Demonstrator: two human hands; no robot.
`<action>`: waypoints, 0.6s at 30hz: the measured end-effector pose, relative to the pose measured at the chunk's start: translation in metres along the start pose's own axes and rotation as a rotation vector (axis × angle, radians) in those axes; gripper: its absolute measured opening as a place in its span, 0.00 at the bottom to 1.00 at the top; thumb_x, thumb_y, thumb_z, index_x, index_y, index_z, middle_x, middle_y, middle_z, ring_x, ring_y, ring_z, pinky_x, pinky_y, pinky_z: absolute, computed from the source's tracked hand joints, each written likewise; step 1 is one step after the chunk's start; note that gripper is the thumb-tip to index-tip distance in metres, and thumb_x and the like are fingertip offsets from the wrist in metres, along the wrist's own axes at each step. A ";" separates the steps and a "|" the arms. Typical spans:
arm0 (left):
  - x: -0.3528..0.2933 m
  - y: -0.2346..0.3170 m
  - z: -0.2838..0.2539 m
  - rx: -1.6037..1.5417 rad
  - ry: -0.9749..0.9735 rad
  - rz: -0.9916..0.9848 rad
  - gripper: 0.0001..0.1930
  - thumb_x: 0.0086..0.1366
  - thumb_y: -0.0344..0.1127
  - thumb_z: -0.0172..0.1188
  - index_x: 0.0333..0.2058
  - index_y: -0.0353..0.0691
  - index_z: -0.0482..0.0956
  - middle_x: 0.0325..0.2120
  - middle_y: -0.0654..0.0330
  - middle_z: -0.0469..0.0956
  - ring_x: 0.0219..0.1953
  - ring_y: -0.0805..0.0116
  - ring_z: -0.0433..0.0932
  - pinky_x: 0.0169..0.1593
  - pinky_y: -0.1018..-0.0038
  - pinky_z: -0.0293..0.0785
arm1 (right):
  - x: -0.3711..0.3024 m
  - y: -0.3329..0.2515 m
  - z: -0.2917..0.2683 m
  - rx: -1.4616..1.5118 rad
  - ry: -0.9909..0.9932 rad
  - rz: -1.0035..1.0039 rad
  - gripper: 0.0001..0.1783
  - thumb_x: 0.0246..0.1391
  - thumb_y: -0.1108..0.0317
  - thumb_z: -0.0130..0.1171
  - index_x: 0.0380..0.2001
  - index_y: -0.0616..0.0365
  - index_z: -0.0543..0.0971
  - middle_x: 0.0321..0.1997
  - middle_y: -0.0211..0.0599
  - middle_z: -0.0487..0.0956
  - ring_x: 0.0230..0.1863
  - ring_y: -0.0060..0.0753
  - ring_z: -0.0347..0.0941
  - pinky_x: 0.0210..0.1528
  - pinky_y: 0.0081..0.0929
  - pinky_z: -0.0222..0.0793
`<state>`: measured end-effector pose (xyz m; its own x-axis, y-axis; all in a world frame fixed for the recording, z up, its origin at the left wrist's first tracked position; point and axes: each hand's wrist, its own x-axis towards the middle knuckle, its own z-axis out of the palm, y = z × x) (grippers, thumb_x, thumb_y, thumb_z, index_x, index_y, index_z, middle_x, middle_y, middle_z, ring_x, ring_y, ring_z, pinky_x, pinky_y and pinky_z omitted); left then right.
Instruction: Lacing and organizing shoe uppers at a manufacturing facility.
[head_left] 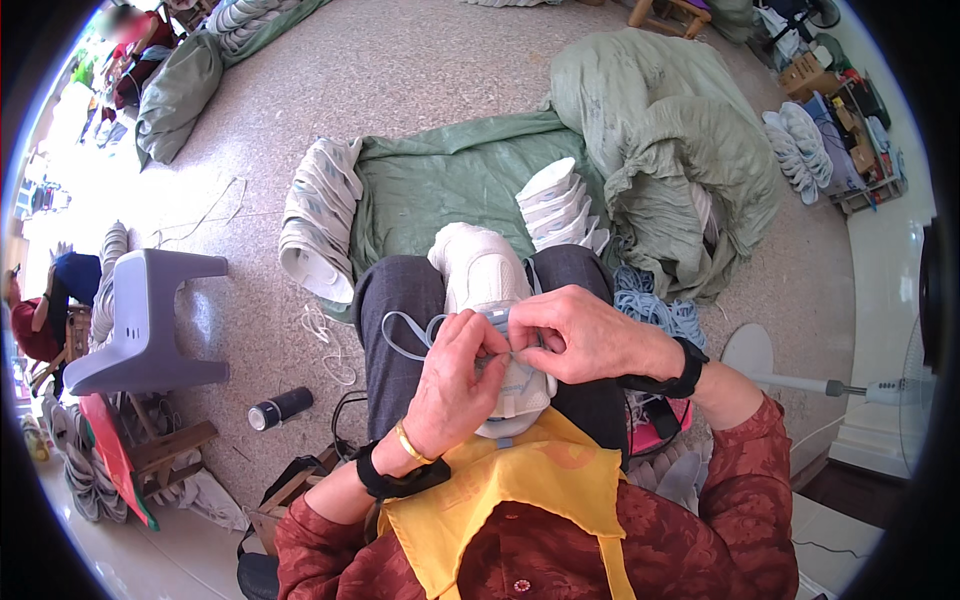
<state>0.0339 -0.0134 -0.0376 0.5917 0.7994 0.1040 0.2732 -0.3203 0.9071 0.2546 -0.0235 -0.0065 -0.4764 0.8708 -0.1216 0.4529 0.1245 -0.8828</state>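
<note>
A white shoe upper [478, 262] lies across my lap with its rounded toe pointing away from me. Pale blue-grey lace [401, 347] loops out to its left, over my left knee. Both hands meet above the shoe's throat. My left hand [455, 385] is closed in a pinch, seemingly on the lace. Close beside it, my right hand [580, 335] pinches thumb against fingers at the same spot. Just what lies between the fingertips is mostly hidden. A yellow apron [500, 490] spreads below the shoe's heel.
Ahead, a green cloth [440, 185] carries stacked white uppers [322, 220] at left and another stack [562, 205] at right. A bulging green sack [680, 150] and blue lace bundle [655, 305] sit right. A grey stool [150, 320], dark cylinder [280, 409] and fan [915, 390] flank me.
</note>
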 end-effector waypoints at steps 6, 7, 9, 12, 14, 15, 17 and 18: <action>0.000 0.000 0.002 -0.025 0.008 0.008 0.10 0.56 0.17 0.63 0.35 0.34 0.74 0.31 0.54 0.71 0.37 0.52 0.72 0.41 0.61 0.70 | -0.001 0.009 0.004 0.007 0.018 -0.047 0.06 0.52 0.73 0.66 0.31 0.60 0.79 0.25 0.32 0.76 0.21 0.25 0.69 0.25 0.27 0.65; 0.000 0.000 0.002 -0.026 0.009 0.007 0.10 0.56 0.17 0.63 0.35 0.34 0.74 0.31 0.54 0.71 0.37 0.52 0.72 0.41 0.61 0.70 | -0.001 0.010 0.005 -0.001 0.053 -0.040 0.06 0.52 0.73 0.67 0.32 0.60 0.79 0.24 0.31 0.76 0.21 0.25 0.69 0.25 0.27 0.65; -0.001 0.000 0.003 -0.035 0.020 0.004 0.10 0.56 0.17 0.62 0.35 0.34 0.74 0.31 0.54 0.71 0.37 0.52 0.72 0.41 0.61 0.70 | -0.002 0.010 0.004 -0.001 0.042 -0.027 0.05 0.53 0.73 0.67 0.32 0.60 0.79 0.26 0.32 0.76 0.22 0.24 0.69 0.25 0.27 0.65; 0.000 0.000 0.002 -0.021 0.010 0.018 0.10 0.55 0.18 0.63 0.35 0.34 0.74 0.31 0.53 0.72 0.37 0.52 0.72 0.41 0.61 0.70 | -0.003 0.005 0.001 -0.013 0.004 -0.031 0.05 0.55 0.73 0.67 0.32 0.60 0.79 0.31 0.32 0.76 0.24 0.24 0.70 0.27 0.26 0.66; -0.001 0.000 0.001 -0.013 0.008 0.025 0.10 0.55 0.18 0.63 0.35 0.34 0.74 0.31 0.53 0.72 0.37 0.51 0.72 0.41 0.61 0.70 | -0.002 0.006 -0.001 -0.027 -0.024 -0.047 0.05 0.56 0.73 0.67 0.32 0.60 0.79 0.34 0.32 0.75 0.25 0.23 0.70 0.28 0.26 0.66; -0.001 0.000 0.000 -0.004 0.006 0.033 0.10 0.55 0.18 0.63 0.35 0.34 0.74 0.31 0.53 0.72 0.37 0.51 0.72 0.42 0.61 0.70 | -0.002 0.009 -0.003 0.014 -0.046 -0.040 0.05 0.56 0.73 0.67 0.33 0.61 0.79 0.35 0.32 0.75 0.27 0.23 0.70 0.29 0.25 0.66; -0.002 0.000 0.000 0.004 0.016 0.049 0.10 0.55 0.19 0.63 0.36 0.34 0.74 0.32 0.53 0.72 0.37 0.51 0.72 0.42 0.61 0.70 | -0.002 0.010 -0.004 0.053 -0.070 -0.034 0.05 0.57 0.73 0.67 0.33 0.61 0.79 0.37 0.32 0.74 0.29 0.22 0.71 0.30 0.24 0.67; -0.002 0.000 -0.001 0.012 0.026 0.064 0.11 0.55 0.19 0.63 0.36 0.34 0.74 0.33 0.53 0.72 0.38 0.51 0.72 0.43 0.60 0.70 | -0.002 0.009 -0.004 0.079 -0.071 -0.026 0.05 0.57 0.73 0.67 0.33 0.61 0.80 0.36 0.31 0.74 0.29 0.22 0.71 0.31 0.24 0.67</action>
<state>0.0320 -0.0148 -0.0380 0.5885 0.7899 0.1727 0.2448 -0.3776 0.8930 0.2629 -0.0223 -0.0126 -0.5408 0.8315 -0.1274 0.3801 0.1064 -0.9188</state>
